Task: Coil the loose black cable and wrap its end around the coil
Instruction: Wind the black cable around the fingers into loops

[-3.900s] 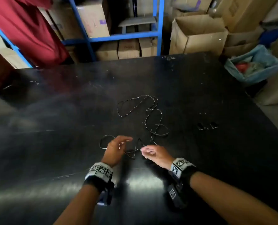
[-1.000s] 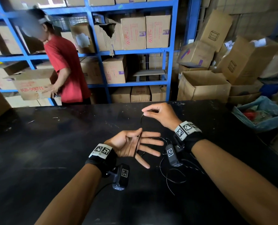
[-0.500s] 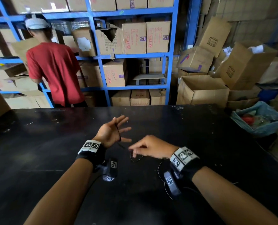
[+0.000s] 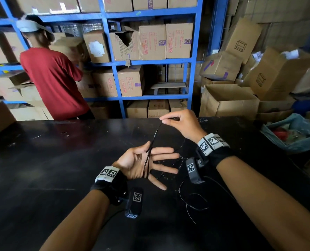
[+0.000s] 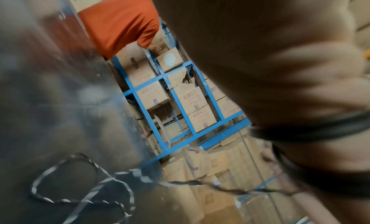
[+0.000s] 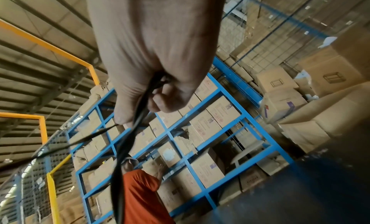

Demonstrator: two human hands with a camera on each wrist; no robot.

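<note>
Since half a second ago, right hand [image 4: 180, 124] has risen off the counter [image 4: 60, 160] and now pinches the black cable [image 4: 154, 140] up-right of the left hand [image 4: 141, 164]. Left palm is open, fingers [image 4: 164, 156] spread; two or three strands cross it lengthwise. Slack trails onto the counter beneath both wrists. One cable, two hands; right leads the next turn.

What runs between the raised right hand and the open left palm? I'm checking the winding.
Only black cable, stretched from right hand to left hand, per the head view.
</note>
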